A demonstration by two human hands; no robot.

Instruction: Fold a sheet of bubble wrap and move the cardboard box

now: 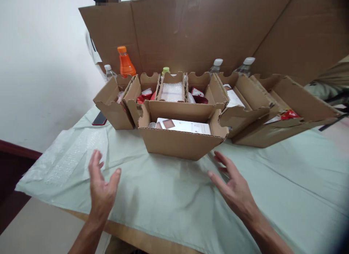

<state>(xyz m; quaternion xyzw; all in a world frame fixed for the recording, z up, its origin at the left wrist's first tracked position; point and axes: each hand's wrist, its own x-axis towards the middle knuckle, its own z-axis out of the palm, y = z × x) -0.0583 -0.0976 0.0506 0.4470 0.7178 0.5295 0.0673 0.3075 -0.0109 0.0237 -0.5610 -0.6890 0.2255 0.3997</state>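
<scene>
An open cardboard box [180,145] stands in the middle of the cloth-covered table. Inside it lie a white printed carton [185,126] and a small clear round item [152,125]. To the front left of this box, my left hand [104,185] hovers with thumb and fingers apart, holding nothing. My right hand [231,183] is near the box's front right corner, its fingers spread and also without anything in them. Neither hand touches the box. Bubble wrap [71,155] lies flat on the table beyond and left of my left hand.
Behind the box runs a row of several open cardboard boxes [245,119] holding packaged goods. An orange bottle [127,64] and clear bottles [216,66] stand behind them, before a tall cardboard panel [196,32]. A phone [99,118] lies at left on the green cloth [163,195].
</scene>
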